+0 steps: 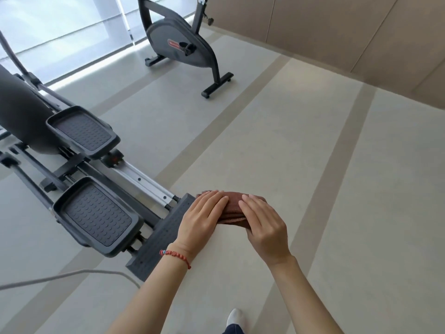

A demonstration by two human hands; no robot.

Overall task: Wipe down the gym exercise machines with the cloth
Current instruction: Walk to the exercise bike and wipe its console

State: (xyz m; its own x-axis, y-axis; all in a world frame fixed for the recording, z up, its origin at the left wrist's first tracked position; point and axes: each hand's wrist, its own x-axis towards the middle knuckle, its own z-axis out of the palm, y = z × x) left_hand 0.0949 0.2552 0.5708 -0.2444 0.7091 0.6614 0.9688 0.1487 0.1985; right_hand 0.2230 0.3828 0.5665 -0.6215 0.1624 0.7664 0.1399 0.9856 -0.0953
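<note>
A folded brown-red cloth point(232, 208) is held in the air between both my hands, in front of me above the floor. My left hand point(201, 219), with a red bead bracelet on the wrist, grips its left end with fingers laid flat on top. My right hand point(263, 225) grips the right end the same way. A dark grey elliptical trainer point(96, 208) with two ribbed foot pedals stands to the left, its rear base bar just beside my left hand. A grey exercise bike point(179, 44) stands farther off, at the top centre.
Pale grey floor point(313, 153) with darker stripes stretches ahead and to the right. A beige panelled wall point(349, 27) runs along the top right, a bright window point(60, 27) at the top left. A grey cable point(72, 276) crosses the floor at the lower left. My shoe point(236, 318) shows at the bottom.
</note>
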